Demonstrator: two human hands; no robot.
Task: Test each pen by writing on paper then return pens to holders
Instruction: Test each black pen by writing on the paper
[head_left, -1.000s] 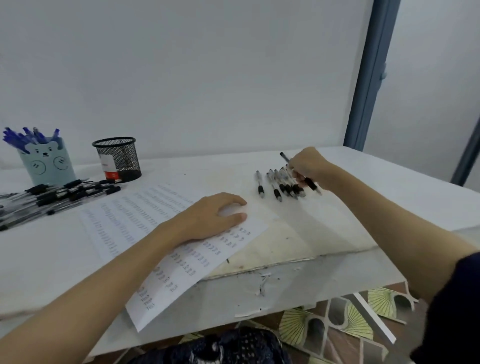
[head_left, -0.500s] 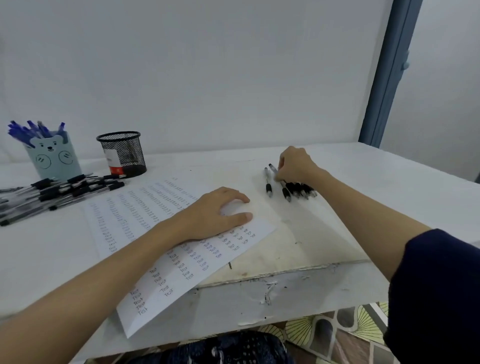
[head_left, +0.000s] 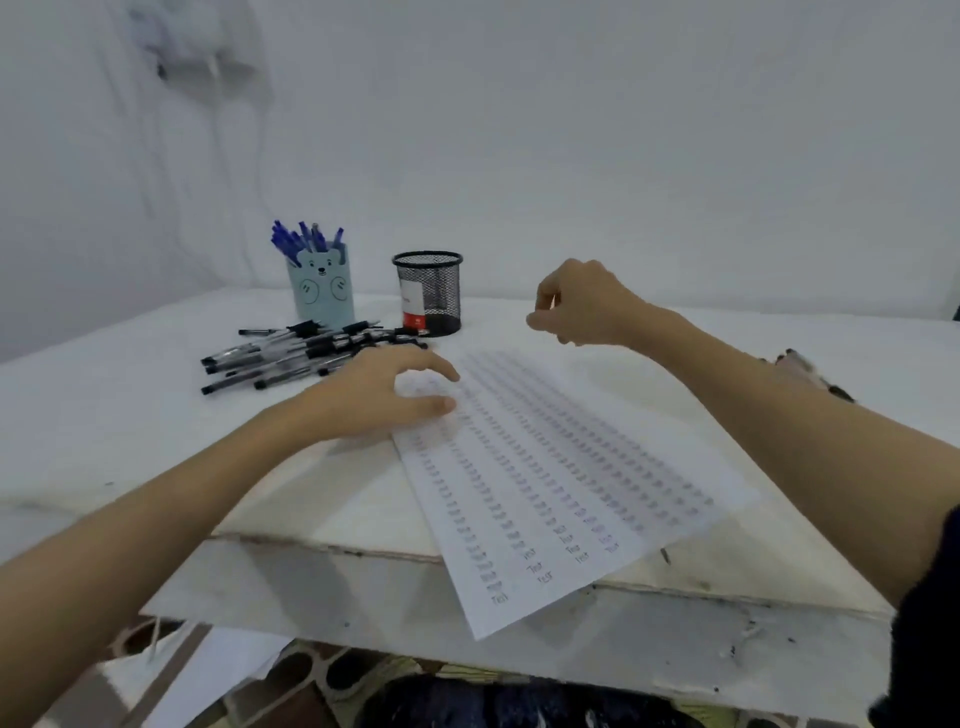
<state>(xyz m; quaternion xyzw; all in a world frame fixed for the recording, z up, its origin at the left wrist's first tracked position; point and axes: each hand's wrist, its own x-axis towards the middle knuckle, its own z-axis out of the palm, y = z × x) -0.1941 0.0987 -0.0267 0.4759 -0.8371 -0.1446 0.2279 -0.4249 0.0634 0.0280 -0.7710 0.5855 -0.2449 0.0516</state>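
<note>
Beside paper (head_left: 545, 467): pen pile (head_left: 301, 356), mesh holder (head_left: 430, 293) | left fingers (head_left: 415, 374) spread | right fingers (head_left: 545, 312) curled, empty

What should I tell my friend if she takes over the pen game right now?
Left hand: fingers spread, pressing on the top left corner of the paper.
Right hand: raised above the paper with fingers curled; no pen shows in it.
Black pens lie in a pile on the table, left of the paper. A few more pens lie behind the right forearm.
Blue pens stand in the bear cup. The mesh cup looks empty.
Done: the paper is covered in test writing.
Left: loose pens need sorting into cups.
</note>
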